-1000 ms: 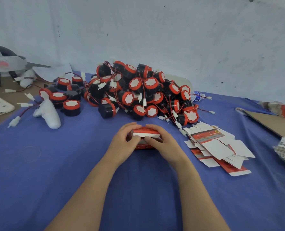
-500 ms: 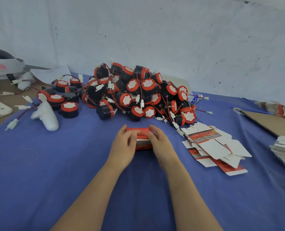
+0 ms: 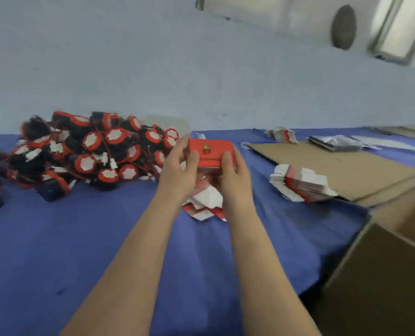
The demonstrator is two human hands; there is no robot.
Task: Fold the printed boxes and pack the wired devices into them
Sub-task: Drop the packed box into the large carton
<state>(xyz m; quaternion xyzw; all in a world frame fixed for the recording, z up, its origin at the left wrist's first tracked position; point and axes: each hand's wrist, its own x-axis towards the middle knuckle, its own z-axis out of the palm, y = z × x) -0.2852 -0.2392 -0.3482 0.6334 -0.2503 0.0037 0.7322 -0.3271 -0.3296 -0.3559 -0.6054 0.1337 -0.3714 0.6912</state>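
A pale, scuffed wall (image 3: 153,69) backs a worktop covered in blue cloth (image 3: 80,238), and the frame is a little blurred. Near the middle, a small red printed cardboard box (image 3: 210,151) with a gold emblem and lettering on its face is held between both hands. The left hand (image 3: 177,170) grips the box's left end with its fingers curled behind and its thumb on the front. The right hand (image 3: 235,175) grips the right end the same way. Just below the box, partly hidden by the wrists, lies a loose scatter of flat red-and-white box blanks (image 3: 206,202). To the left of the box sits a large heap of round black devices with red rims, white faces and red wires ending in white plugs (image 3: 92,151). To the right of the box is a neat stack of more flat blanks (image 3: 301,185), resting against a sheet of brown cardboard (image 3: 335,166). Further right of the box and nearer the camera stands an open brown carton (image 3: 383,275).
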